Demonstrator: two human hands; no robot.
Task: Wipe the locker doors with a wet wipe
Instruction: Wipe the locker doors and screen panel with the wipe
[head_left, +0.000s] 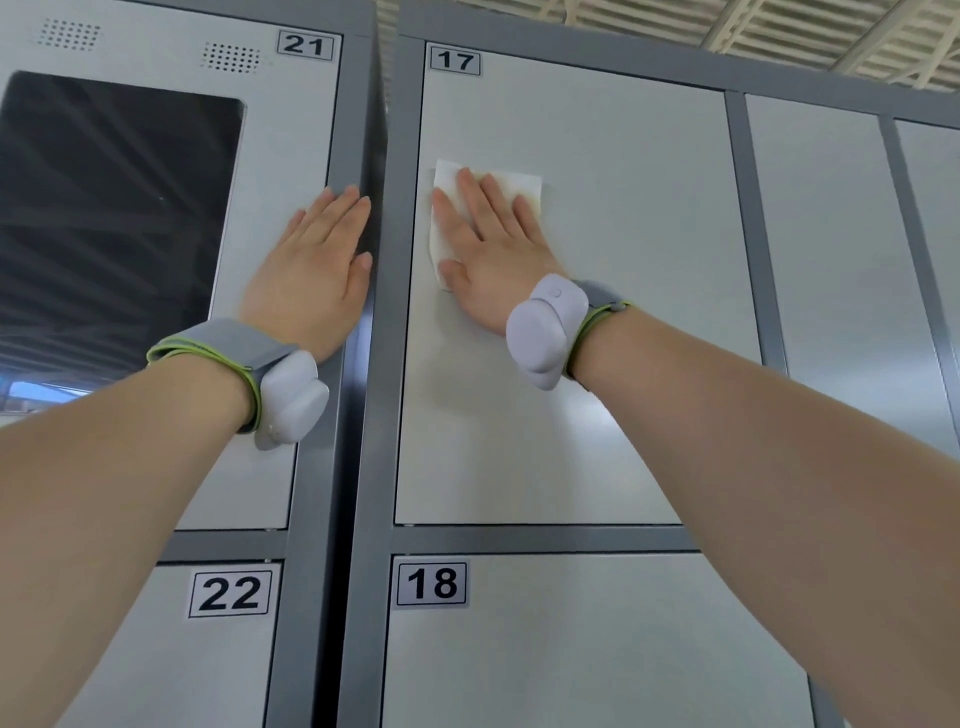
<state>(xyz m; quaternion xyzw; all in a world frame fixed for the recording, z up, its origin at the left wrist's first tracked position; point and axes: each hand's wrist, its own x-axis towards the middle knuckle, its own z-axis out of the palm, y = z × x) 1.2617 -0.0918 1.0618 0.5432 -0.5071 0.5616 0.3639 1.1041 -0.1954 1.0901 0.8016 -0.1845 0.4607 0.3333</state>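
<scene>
Forearms (753, 415) reach up. Right hand (488, 249), grip wide and flat, presses wet wipe (519, 182) on door 17 (597, 312), upper left. Left hand (311, 265) flat, empty, on door 21 (275, 156). Door 17 seemingly underway; door 18 (571, 649) and door 22 (156, 665) probably remain.

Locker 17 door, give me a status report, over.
Right hand flat, pressing wet wipe on door 17, upper left. Left hand flat on edge of locker 21. Nothing blocks the door.
</scene>
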